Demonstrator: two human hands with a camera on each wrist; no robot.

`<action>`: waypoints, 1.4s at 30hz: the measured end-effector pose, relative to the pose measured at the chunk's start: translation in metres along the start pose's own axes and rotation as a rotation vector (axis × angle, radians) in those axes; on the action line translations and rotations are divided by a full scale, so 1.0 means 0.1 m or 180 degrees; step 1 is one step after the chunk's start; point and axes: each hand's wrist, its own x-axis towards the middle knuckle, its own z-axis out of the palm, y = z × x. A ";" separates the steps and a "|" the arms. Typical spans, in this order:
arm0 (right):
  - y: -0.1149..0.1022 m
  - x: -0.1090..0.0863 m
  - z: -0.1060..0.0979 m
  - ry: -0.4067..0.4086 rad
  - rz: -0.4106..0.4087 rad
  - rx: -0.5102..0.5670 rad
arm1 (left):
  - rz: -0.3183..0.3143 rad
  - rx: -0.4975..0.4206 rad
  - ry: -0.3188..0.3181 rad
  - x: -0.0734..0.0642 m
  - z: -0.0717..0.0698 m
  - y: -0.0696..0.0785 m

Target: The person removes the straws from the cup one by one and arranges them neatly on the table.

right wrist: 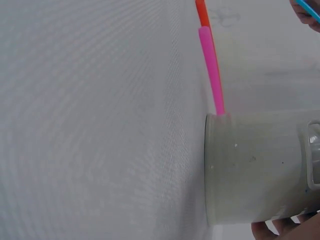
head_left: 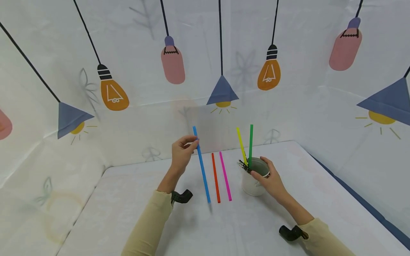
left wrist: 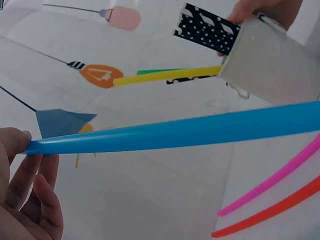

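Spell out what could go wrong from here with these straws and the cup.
The blue straw is pinched near its upper end by the left hand, so it might swing or slip. Its free end could brush the red straw or pink straw, lying loose nearby. The cup might tip if the right hand, gripping near its rim, pulls sideways.

Seemingly a curtained booth, lamp-printed sheet walls [head_left: 192, 103], white-covered table [head_left: 237, 227]
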 end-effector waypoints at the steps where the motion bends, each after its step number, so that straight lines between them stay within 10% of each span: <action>1: 0.00 0.00 0.00 0.0005 0.0000 -0.0005 | -0.0048 0.0035 -0.0013 0.00 -0.01 -0.04; 28: 0.00 0.01 0.00 0.0011 0.0003 0.0092 | -0.1209 0.0496 -0.0280 -0.03 -0.04 -0.84; 42: 0.01 0.01 0.01 0.0015 -0.0019 0.0116 | -0.1373 0.0677 -0.0473 0.01 0.01 -1.08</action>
